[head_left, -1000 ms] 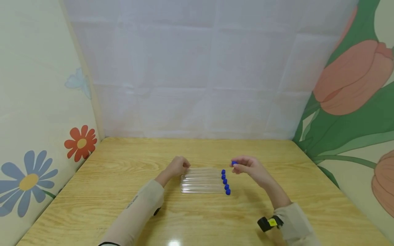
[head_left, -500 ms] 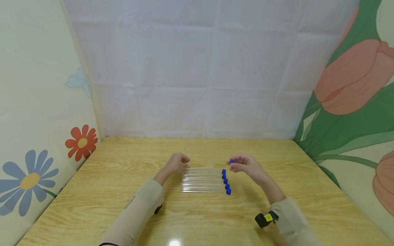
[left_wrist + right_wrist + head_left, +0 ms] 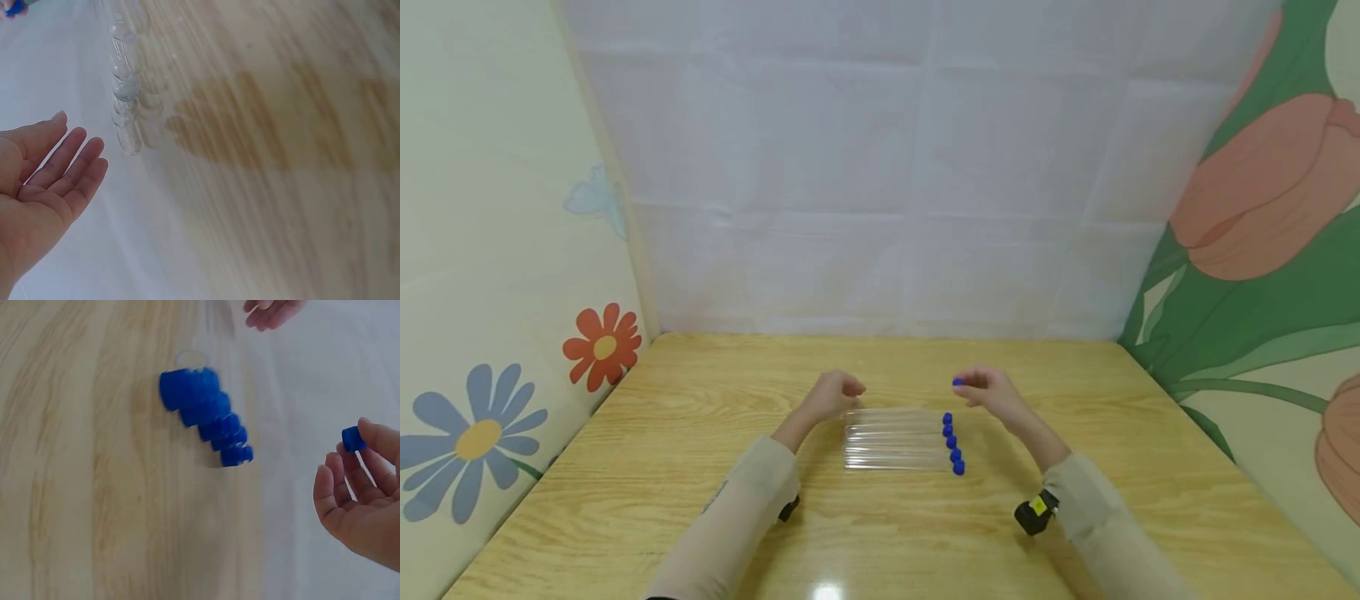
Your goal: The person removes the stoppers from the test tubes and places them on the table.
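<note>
Clear test tubes [image 3: 891, 442] lie side by side on the table, their rounded ends [image 3: 127, 87] toward my left hand and blue caps [image 3: 951, 442] on their right ends. My right hand [image 3: 996, 396] is raised beyond the capped ends. It pinches a loose blue cap [image 3: 353, 439] between thumb and fingers, and the cap's hollow side partly shows in the right wrist view. Just off the rounded ends, at the back left of the row, my left hand [image 3: 47, 181] has its fingers extended and holds nothing.
The wooden table [image 3: 880, 533] runs back to a white cloth backdrop [image 3: 880, 208]. Printed flower panels, one with a red flower [image 3: 602, 347] and one with a pink tulip [image 3: 1262, 192], flank it. A black wrist camera [image 3: 1036, 512] sits at my right cuff.
My right hand has moved a little left and farther back with the cap. My left hand has drawn slightly away from the tubes' rounded ends. The row of tubes stays in place.
</note>
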The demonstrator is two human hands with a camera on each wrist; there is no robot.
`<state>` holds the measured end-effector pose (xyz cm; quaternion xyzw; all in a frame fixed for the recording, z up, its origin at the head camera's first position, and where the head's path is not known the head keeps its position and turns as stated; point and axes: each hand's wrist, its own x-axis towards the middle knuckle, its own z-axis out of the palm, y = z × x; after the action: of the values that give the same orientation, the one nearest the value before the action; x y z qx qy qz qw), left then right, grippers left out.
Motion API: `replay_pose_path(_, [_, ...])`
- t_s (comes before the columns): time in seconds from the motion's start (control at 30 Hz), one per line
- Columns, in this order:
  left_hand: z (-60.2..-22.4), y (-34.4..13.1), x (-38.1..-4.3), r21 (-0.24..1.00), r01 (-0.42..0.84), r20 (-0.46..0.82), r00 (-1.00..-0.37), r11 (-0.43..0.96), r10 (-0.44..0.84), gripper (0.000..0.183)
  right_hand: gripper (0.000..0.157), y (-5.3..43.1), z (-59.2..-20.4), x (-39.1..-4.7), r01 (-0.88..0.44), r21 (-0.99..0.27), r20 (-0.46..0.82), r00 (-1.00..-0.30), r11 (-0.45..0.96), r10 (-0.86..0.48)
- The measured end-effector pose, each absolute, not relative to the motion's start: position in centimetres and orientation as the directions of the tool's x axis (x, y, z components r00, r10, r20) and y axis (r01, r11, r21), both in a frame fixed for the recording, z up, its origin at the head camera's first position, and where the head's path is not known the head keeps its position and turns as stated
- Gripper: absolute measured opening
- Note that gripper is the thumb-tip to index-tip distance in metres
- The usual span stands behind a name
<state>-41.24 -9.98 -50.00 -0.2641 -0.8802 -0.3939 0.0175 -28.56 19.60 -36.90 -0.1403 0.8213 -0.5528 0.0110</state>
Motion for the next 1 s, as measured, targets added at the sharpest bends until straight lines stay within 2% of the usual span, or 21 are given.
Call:
replay_pose_path(0.13, [-56.6, -10.9, -47.2, 0.699, 0.562, 0.319, -0.798, 0.443, 0.511, 0.026, 0.024, 19.7, -37.6, -29.3, -0.195, -0.903, 0.114, -0.968, 0.382, -0.226])
replay_pose_path(0.2, [-57.3, -11.0, -47.9, 0.719, 0.538, 0.290, -0.808, 0.440, 0.513, 0.028, 0.024, 19.8, -37.8, -29.5, -0.189, -0.900, 0.108, -0.970, 0.392, -0.220])
replay_pose_path(0.27, [-56.7, -10.8, -47.3, 0.700, 0.554, 0.308, -0.803, 0.450, 0.509, 0.026, 0.024, 19.8, -38.0, -29.7, -0.196, -0.891, 0.111, -0.968, 0.410, -0.223])
replay_pose_path(0.4, [-48.7, -9.7, -39.9, 0.699, 0.466, 0.222, -0.862, 0.543, 0.455, 0.019, 0.026, 19.7, -38.3, -30.2, -0.207, -0.871, 0.109, -0.966, 0.446, -0.236])
replay_pose_path(0.5, [-45.4, -9.5, -36.8, 0.720, 0.478, 0.232, -0.849, 0.504, 0.474, 0.017, 0.024, 19.9, -39.2, -30.9, -0.216, -0.877, 0.115, -0.962, 0.430, -0.249])
replay_pose_path(0.67, [-49.6, -10.1, -40.1, 0.689, 0.591, 0.356, -0.780, 0.419, 0.515, 0.020, 0.018, 21.4, -42.9, -33.9, -0.275, -0.894, 0.165, -0.936, 0.352, -0.312])
replay_pose_path(0.73, [-49.7, -10.0, -40.3, 0.691, 0.566, 0.326, -0.799, 0.450, 0.505, 0.019, 0.017, 21.1, -42.7, -33.8, -0.259, -0.885, 0.146, -0.944, 0.387, -0.296])
replay_pose_path(0.77, [-49.6, -10.1, -40.2, 0.694, 0.582, 0.347, -0.786, 0.424, 0.512, 0.020, 0.017, 20.9, -42.5, -33.5, -0.265, -0.877, 0.145, -0.942, 0.401, -0.303])
replay_pose_path(0.83, [-46.3, -9.7, -37.3, 0.717, 0.528, 0.293, -0.821, 0.456, 0.490, 0.017, 0.018, 19.5, -39.9, -31.3, -0.197, -0.853, 0.074, -0.963, 0.483, -0.260])
replay_pose_path(0.87, [-47.9, -9.9, -38.7, 0.713, 0.545, 0.315, -0.811, 0.441, 0.493, 0.020, 0.016, 19.5, -40.0, -31.3, -0.204, -0.848, 0.075, -0.960, 0.489, -0.269])
replay_pose_path(1.0, [-51.4, -10.1, -41.7, 0.710, 0.522, 0.289, -0.829, 0.473, 0.479, 0.018, 0.010, 21.3, -44.3, -34.7, -0.259, -0.854, 0.107, -0.936, 0.451, -0.334])
